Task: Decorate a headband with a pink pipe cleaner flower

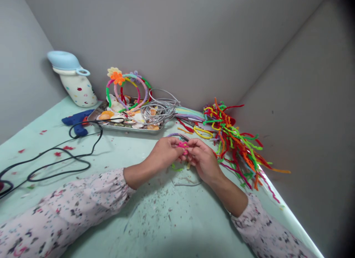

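Note:
Between the fingertips of both hands is a small bright pink fuzzy flower (183,145), seemingly bent from pipe cleaner. My left hand (165,153) pinches it from the left, and my right hand (203,157) grips it from the right. Fingers cover much of its shape. Just beyond the hands lies a dark-tipped tool (183,137), partly hidden, beside a lilac pipe cleaner piece (173,134). A bright green scrap (176,167) and a grey wire (187,184) rest on the table below the hands.
A metal tray (130,130) holds pipe-cleaner hoops (130,91), paper cutouts and a wire coil (163,109). A blue glue gun (79,121) trails a black cord (58,149). A bottle (77,88) stands behind. Yellow-handled scissors (203,132) lie near piled pipe cleaners (238,143).

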A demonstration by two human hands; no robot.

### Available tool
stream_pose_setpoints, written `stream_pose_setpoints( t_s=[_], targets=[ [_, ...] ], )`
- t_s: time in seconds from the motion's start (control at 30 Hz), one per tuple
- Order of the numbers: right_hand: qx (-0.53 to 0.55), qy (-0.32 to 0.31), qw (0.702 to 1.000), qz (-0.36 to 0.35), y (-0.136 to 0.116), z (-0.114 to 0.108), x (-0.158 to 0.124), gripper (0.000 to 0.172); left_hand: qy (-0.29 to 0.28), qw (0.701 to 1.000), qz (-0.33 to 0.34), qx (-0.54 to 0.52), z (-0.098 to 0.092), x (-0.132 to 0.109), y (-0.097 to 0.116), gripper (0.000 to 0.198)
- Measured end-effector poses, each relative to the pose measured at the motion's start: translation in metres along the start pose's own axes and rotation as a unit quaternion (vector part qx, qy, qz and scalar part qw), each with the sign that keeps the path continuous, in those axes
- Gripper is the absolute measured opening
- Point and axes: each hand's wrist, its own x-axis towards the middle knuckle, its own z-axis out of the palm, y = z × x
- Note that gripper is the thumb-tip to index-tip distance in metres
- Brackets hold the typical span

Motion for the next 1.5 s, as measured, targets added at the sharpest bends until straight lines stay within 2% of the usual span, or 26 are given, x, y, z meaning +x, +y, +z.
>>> stream_pose_setpoints(
  t_s=[0.17,0.37,0.57,0.87,1.1,1.2,1.37,1.5],
  targets=[
    [-0.009,-0.002,1.0,-0.007,0.003,-0.002,0.001,0.017,0.003,1.0,-0.011,0.003,0.001,0.0,0.001,0.008],
    [-0.014,0.009,1.0,0.001,0.004,-0.001,0.002,0.014,0.003,0.999,0.008,0.04,0.001,0.002,-0.003,0.008],
    [-0.079,0.007,0.995,-0.056,0.002,-0.007,0.002,0.012,-0.002,1.0,0.003,0.009,0.001,0.001,-0.001,0.007],
    [-0.122,0.006,0.991,-0.062,-0.001,-0.004,0.002,0.01,-0.003,0.993,0.038,0.114,-0.002,0.003,-0.009,0.013],
    [-0.159,0.034,0.985,-0.055,-0.002,-0.002,0.002,0.004,0.002,0.978,0.065,0.196,-0.002,-0.001,-0.007,0.017],
    [-0.139,0.017,0.989,-0.049,-0.001,-0.004,0.001,0.004,-0.003,0.983,0.051,0.177,-0.002,-0.001,-0.005,0.015],
    [-0.077,-0.006,0.996,-0.042,0.002,-0.007,0.002,0.007,-0.019,0.997,-0.028,0.066,-0.001,0.0,0.001,0.008],
    [-0.096,0.001,0.995,-0.037,0.003,-0.007,0.002,0.008,-0.031,0.995,-0.012,0.089,-0.001,-0.001,0.0,0.008]
  ],
)
